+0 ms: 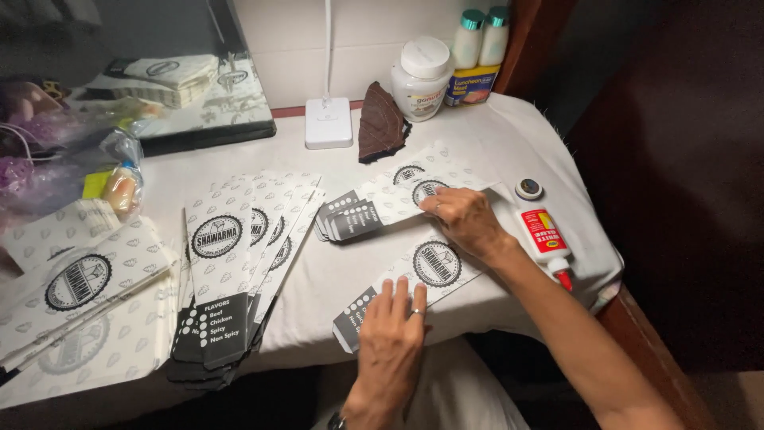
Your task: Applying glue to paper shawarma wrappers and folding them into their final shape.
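Hands flat — left hand (390, 330) pressing paper sleeve (414, 279), right hand (465, 219) on sleeve stack (382, 203) — red-labelled glue bottle (543, 232) beside.

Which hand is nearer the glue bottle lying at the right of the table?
Right. The right hand rests on a printed paper sleeve just left of the glue bottle, not touching it. The left hand presses another sleeve at the table's near edge, farther away.

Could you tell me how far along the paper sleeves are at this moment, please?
A fanned pile of sleeves lies at left, seemingly finished. In hand: the left hand presses one flat sleeve near the table edge, while the right hand touches a smaller stack behind, apparently left to do. The glue bottle lies beside it.
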